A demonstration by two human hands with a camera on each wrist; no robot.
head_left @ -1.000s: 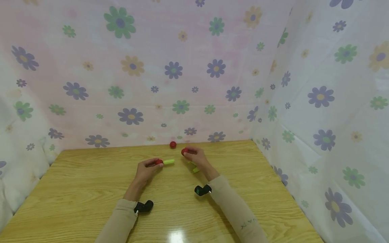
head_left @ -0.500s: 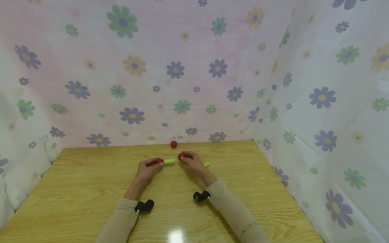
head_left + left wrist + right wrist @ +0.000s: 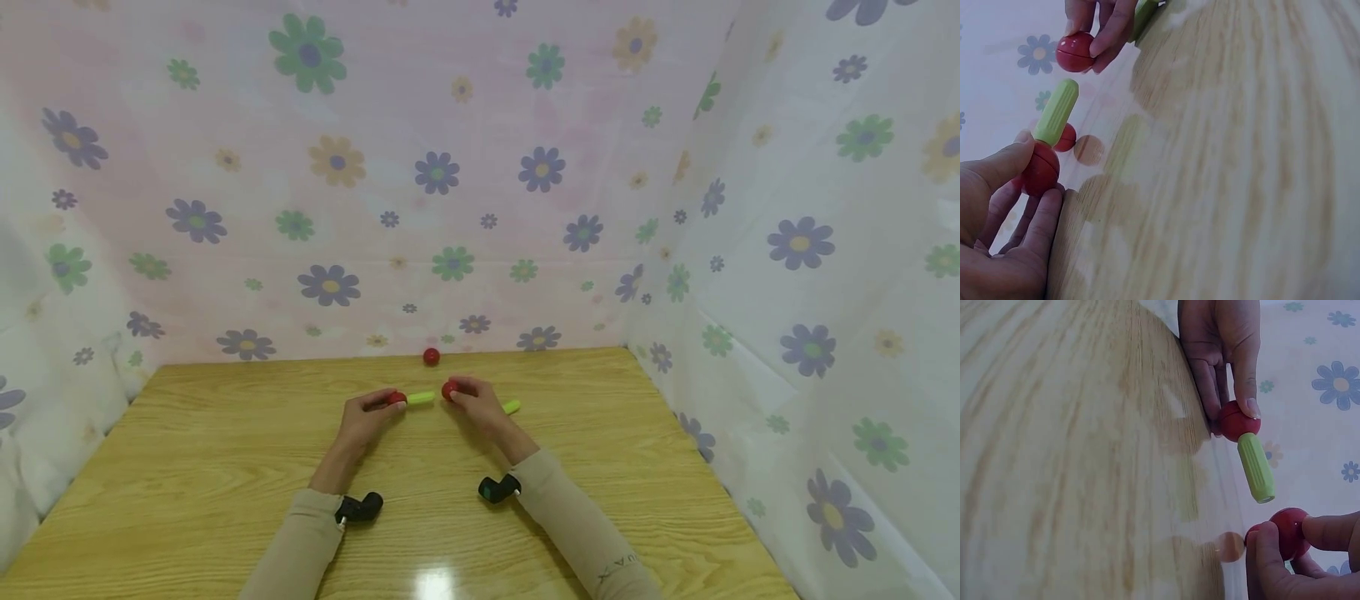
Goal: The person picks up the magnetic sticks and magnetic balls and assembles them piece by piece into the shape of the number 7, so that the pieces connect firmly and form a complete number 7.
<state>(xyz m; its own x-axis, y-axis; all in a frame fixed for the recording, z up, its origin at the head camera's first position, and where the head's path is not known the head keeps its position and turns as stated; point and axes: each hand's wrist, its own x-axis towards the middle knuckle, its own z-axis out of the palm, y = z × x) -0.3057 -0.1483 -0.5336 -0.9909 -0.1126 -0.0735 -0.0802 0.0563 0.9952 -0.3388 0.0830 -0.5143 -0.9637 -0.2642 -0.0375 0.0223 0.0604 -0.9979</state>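
Over the last second the right hand [image 3: 480, 406] had brought its red ball [image 3: 449, 391] toward 7 o'clock, nearer the free end of the green rod [image 3: 421, 398]; in the last half second it moved little. The left hand [image 3: 366, 423] had hardly shifted. This appeared to leave ball and rod roughly lined up but not joined, a narrow gap between them.

As the head view showed it, the rod stuck out toward 3 o'clock from a second red ball [image 3: 397, 400], which the left thumb and fingers pinched with no slack. The right fingers were likewise closed round their own ball, gripping it near the tips. A third red ball [image 3: 431, 357] lay at 11 o'clock from the right hand's ball, near the far edge of the worktop [image 3: 225, 467]. Another green piece [image 3: 512, 407] showed between 3 and 4 o'clock, partly covered by the right hand.

The balls were round, smooth and glossy, and a fine line ran around both held ones. The rod was lime green and duller, with lengthwise grooves and a narrowed end. The worktop had streaky wood grain and a shine that mirrored the pieces; flower-printed sheeting [image 3: 487, 108] rose behind it.
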